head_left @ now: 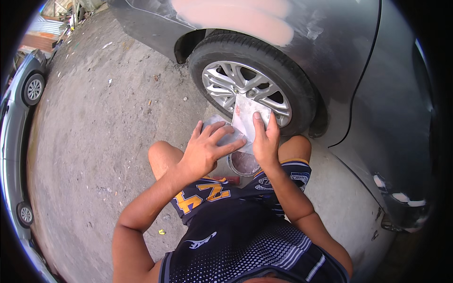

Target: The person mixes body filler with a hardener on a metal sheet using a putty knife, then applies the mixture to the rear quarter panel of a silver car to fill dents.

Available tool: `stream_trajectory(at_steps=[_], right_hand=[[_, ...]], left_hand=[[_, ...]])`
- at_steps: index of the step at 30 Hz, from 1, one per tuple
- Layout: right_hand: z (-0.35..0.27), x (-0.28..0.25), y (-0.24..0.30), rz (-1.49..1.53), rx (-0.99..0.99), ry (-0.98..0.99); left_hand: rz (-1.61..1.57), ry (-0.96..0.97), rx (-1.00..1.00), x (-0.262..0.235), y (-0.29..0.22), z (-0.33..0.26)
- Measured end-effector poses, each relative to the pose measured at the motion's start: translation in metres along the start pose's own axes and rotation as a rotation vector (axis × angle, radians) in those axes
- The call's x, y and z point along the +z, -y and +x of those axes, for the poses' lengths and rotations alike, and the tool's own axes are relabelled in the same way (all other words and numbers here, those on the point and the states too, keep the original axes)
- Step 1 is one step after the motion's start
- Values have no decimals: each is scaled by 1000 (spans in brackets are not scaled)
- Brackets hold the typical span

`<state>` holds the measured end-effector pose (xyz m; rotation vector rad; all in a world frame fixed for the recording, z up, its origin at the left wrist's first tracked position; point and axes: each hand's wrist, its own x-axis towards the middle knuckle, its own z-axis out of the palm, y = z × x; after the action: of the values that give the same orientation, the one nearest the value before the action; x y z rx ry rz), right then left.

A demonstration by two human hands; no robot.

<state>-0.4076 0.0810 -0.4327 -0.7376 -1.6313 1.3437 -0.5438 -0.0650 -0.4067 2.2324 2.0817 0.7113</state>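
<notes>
My right hand (266, 140) grips a flat, whitish square board (247, 112) with pinkish smears, its thumb lying across the face. Beside it my left hand (203, 150) holds a thin grey, see-through sheet (218, 123), fingers spread over its top. The sheet's lower edge meets or overlaps the board; exact contact is hard to see. Below both hands, between my knees, is a round tin (244, 164) with pinkish-grey stuff inside. Ahead stands a dark grey car with a smooth pink patch of filler (236, 13) on the fender above its wheel (247, 87).
A red object (232, 180) lies close to the tin, partly hidden by my shorts. The car's door and side panels (401, 94) rise close on my right. Rough concrete ground (104, 118) with small debris stretches left toward a parked silver car (16, 155).
</notes>
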Motion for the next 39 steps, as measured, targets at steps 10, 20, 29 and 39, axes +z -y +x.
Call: stream_trajectory(at_steps=[10,20,29,39], right_hand=[[17,-13,13,556,514,-120],[4,-17,11,624,776,3],[5,-11,-21,388,315,-29],[-8,-9,-17,85,151,67]], left_hand=[[-407,-130,39,-24,-5,-2],[-89,-114,-57,19,28,-37],[124,75,16,3,16,-17],[109,26,-29,-2,19,1]])
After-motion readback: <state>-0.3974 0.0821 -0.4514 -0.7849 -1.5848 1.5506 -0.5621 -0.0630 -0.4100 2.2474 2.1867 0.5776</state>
